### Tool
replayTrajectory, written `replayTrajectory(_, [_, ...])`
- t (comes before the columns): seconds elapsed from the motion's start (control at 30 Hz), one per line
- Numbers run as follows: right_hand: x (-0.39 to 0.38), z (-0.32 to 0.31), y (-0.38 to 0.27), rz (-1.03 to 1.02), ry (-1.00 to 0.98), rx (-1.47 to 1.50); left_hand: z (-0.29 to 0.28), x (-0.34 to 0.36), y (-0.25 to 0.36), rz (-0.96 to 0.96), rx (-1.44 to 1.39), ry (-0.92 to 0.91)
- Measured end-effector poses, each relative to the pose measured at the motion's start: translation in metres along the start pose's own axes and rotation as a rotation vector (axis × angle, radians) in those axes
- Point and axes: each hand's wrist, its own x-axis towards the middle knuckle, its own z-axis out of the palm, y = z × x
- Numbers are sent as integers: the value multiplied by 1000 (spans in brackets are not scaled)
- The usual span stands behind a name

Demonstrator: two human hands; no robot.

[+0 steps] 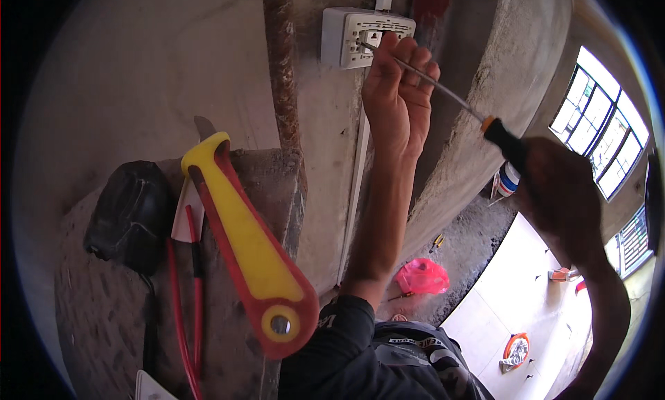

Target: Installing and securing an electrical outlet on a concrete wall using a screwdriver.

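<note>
A yellow-and-red-handled knife (256, 241) fills much of the lower left of the frame. At right, my right hand (561, 199) has its fingers closed around the dark handle of a screwdriver (506, 139). My left hand (402, 99), upper centre, has curled fingers against its slim metal shaft; whether they pinch it I cannot tell. The handle wears an orange collar. The shaft slants up-left to the white wall socket (357, 26) at top centre, its face slotted and boxy.
</note>
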Motion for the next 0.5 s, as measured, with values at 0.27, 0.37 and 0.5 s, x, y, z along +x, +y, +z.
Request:
replayTrajectory(0.27, [-15,16,4,-679,132,-769,-16,3,13,13,32,8])
replayTrajectory(0.37, [-5,3,2,-203,39,-475,-15,4,12,18,70,29])
replayTrajectory(0.5, [-8,16,2,-568,77,-338,-19,9,22,84,141,28])
